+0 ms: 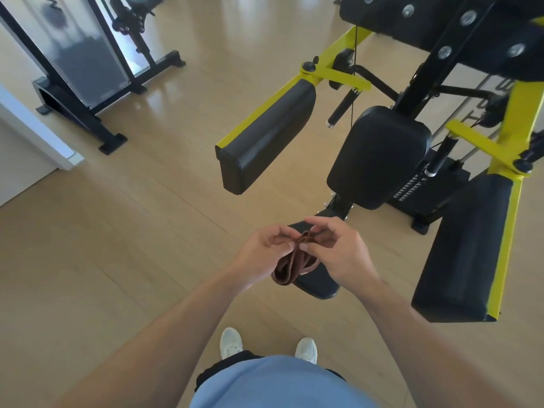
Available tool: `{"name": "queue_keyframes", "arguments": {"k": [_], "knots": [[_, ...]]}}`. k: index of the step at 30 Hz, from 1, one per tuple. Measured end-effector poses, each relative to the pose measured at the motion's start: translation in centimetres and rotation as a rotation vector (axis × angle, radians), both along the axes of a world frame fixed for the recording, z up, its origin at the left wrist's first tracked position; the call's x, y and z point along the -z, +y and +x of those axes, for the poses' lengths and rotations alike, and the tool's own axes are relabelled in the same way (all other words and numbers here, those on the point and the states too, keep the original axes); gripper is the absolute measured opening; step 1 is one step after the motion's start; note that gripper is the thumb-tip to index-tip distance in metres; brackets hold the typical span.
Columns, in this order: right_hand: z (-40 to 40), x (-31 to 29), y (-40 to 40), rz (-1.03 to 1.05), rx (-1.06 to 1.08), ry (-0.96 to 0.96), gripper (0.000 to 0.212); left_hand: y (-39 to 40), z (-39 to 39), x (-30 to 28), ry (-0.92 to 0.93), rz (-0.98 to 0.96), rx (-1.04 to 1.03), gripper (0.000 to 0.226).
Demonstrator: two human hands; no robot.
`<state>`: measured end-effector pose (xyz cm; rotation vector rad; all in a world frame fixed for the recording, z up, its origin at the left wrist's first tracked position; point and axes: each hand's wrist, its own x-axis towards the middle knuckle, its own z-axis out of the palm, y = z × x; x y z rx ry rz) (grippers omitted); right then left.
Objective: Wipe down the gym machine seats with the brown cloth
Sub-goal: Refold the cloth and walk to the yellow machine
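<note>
Both hands, left hand (pixel 263 248) and right hand (pixel 338 251), pinch the folded brown cloth (pixel 294 265) in their fingers; the seat (pixel 379 156) appears not yet wiped.

I stand on a light wooden floor (pixel 117 245) in my white shoes (pixel 231 342). The yellow-and-black gym machine (pixel 506 136) rests on it ahead of me, and a black-framed machine (pixel 88 92) stands on it further left.
</note>
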<state>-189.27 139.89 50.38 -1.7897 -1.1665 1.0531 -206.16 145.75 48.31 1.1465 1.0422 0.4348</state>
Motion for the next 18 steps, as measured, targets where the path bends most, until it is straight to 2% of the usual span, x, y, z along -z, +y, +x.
{"name": "queue_keyframes", "arguments": {"k": [2,4,7,10,12,14,18], "knots": [[0.5,0.1,0.3,-0.061,-0.074,-0.115,0.023,0.0,0.0,-0.1,0.02,0.023,0.033,0.014],[0.6,0.3,0.1,-0.101,-0.068,-0.133,0.008,0.0,-0.1,-0.1,0.066,0.08,0.084,0.019],[0.1,0.8,-0.4,-0.09,-0.076,-0.12,0.006,-0.2,-0.3,0.4,0.271,0.278,0.142,0.028],[-0.9,0.8,-1.2,-0.091,-0.115,-0.051,0.009,-0.3,-0.9,1.7,0.532,0.419,0.23,0.022],[-1.3,1.1,-1.7,-0.113,-0.138,-0.055,0.014,-0.4,-1.7,2.6,0.686,0.389,0.28,0.023],[-1.2,1.8,-2.1,-0.117,-0.103,-0.112,0.017,-0.2,-2.3,3.3,0.749,0.357,0.316,0.029],[0.1,2.9,-2.4,-0.156,-0.019,-0.145,0.018,0.7,-3.1,3.5,0.674,0.288,0.294,0.026]]}}
